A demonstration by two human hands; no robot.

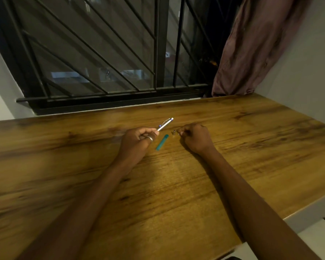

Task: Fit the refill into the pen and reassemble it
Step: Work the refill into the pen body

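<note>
The slim silver metal pen barrel with a wire clip (165, 124) is held above the brown wood-grain worktop (176, 184), its long axis slanting from lower left to upper right, with the white clicker end pointing up and away toward the black barred window (101, 53). Its lower end is hidden inside the left hand (137, 139), which is curled around it and wears a silver ring (150, 138) on one finger. Just to the right of that hand a short teal plastic sleeve (162, 142) lies flat on the worktop, its long axis roughly parallel to the barrel. Near the sleeve's far end lies a tiny silver metal tip piece (174, 132), just beside the fingertips (179, 131) of the right hand (194, 136). That hand is clenched knuckles-up on the worktop; whether it holds anything cannot be told. A mauve curtain (251, 44) hangs at the window's right.
</note>
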